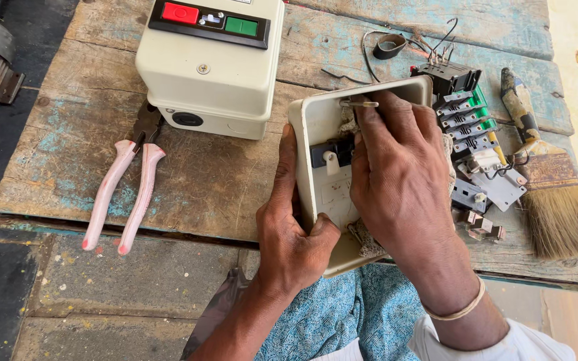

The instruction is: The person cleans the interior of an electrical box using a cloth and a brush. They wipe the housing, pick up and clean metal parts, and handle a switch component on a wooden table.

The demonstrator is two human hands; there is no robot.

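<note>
Left hand [292, 230] is gripping the lower edge of the open cream switch housing [326, 127] at centre frame, propping it tilted on the worn wooden surface [222, 180]. Right hand [399, 174] is reaching inside, fingers closed around a small metal tool [359, 103]. Pink-handled pliers [125, 190] are lying left, paintbrush [546, 180] far right, another switch box [212, 63] up top.

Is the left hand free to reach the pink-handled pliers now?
Probably not at once: the left hand grips the open plastic casing. The pliers lie uncovered on the wooden board.
</note>
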